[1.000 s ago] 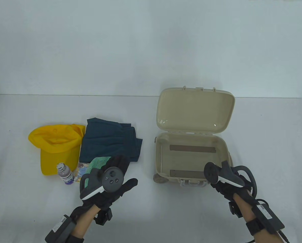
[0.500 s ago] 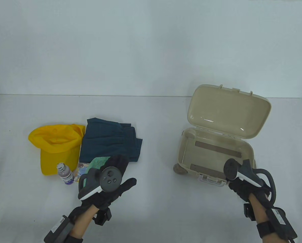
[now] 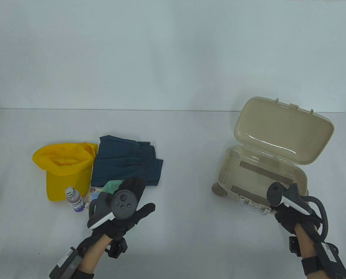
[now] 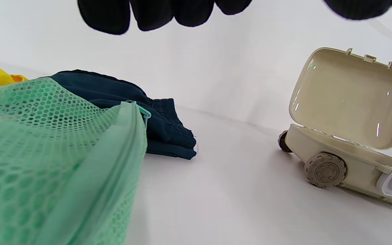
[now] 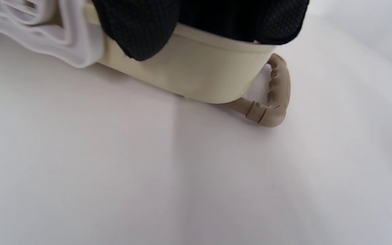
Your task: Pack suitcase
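the suitcase (image 3: pixel 266 174) sits open at about 4 o'clock on the counter (image 3: pixel 184 162), lid propped back toward 1 o'clock, its long axis running from 10 to 4 o'clock. the right hand (image 3: pixel 292 216) is on its near right corner, fingers curled over the rim beside the white latch (image 3: pixel 252 205) — a grip clamped on the case, as the right wrist view shows. the things to pack lie well apart at 8 o'clock: yellow cap (image 3: pixel 62 168), dark blue folded garment (image 3: pixel 126 162), small bottle (image 3: pixel 74 200), and a green mesh pouch (image 3: pixel 113 186). the left hand (image 3: pixel 123 209) hovers just over the pouch, fingers straight and spread, holding nothing. my judgement: the left hand is far nearer the goods — the case lies toward 3 o'clock from it, so anything lifted must travel rightward across bare counter
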A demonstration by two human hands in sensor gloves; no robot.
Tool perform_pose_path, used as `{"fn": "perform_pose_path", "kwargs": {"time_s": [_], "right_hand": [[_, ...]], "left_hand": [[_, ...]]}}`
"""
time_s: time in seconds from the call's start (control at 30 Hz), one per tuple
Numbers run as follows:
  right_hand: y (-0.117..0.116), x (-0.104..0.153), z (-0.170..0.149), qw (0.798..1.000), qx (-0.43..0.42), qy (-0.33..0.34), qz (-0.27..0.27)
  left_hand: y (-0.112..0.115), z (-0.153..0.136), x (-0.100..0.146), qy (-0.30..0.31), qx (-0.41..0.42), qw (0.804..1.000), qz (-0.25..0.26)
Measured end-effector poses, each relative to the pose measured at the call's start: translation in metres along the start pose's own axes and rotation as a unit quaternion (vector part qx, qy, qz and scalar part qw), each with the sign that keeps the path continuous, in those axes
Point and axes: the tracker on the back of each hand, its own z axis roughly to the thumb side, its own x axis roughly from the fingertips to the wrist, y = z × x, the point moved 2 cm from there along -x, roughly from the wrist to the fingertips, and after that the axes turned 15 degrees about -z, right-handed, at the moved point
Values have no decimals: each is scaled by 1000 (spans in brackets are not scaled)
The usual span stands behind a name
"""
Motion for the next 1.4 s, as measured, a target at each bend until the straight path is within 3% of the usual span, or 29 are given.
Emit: {"fn": "perform_pose_path", "kwargs": {"time_s": [0.1,0.23,0.4,0.5,0.6,0.8,0.9,1.1,1.4], "right_hand": [[20,8,9,1000,-16,21,-13],[59,22,35,989,-94,64,-92],[88,42,81,948,-231,116,-185],[87,51,108,918,-301,143,-217],[78,55,126,906,-317,153,-234],[62,60,133,921,-240,154,-265],[60,60,131,922,-238,151,-266],[52,55,132,927,-244,153,-240],[50,55,132,929,-238,147,-242]], "left_hand": [[-1,0,0,2,6,1000,1],[-1,0,0,2,6,1000,4],[-2,-2,0,-1,6,1000,7],[-3,-5,1,-7,10,1000,13],[-6,-9,3,-18,13,1000,22],[-17,-17,-6,-100,-22,994,37],[-29,-15,-17,-152,-57,987,18],[-25,-10,-56,-267,-162,946,-89],[8,-20,-95,-357,-207,899,-149]]}}
